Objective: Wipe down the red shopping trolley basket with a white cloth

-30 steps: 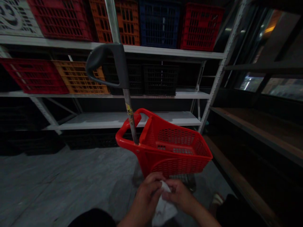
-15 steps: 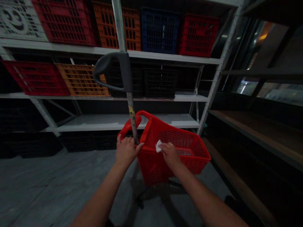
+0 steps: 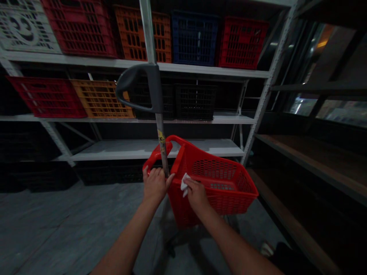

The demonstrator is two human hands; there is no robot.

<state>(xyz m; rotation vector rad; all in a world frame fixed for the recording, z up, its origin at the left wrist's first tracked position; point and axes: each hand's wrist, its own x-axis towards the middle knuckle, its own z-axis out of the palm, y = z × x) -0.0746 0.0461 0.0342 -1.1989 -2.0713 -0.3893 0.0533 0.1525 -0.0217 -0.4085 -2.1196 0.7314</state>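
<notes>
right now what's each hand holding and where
Left hand grips the rim of the red basket beside the pole; right hand holds a white cloth against that rim.

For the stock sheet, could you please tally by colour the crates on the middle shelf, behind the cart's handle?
Red crate: 1
Orange crate: 1
Black crates: 2
Total: 4

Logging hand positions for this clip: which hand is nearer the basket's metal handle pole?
Left. The left hand holds the rim of the red basket at the base of the pole; the right hand sits apart to its right on the rim, holding a white cloth.
</notes>
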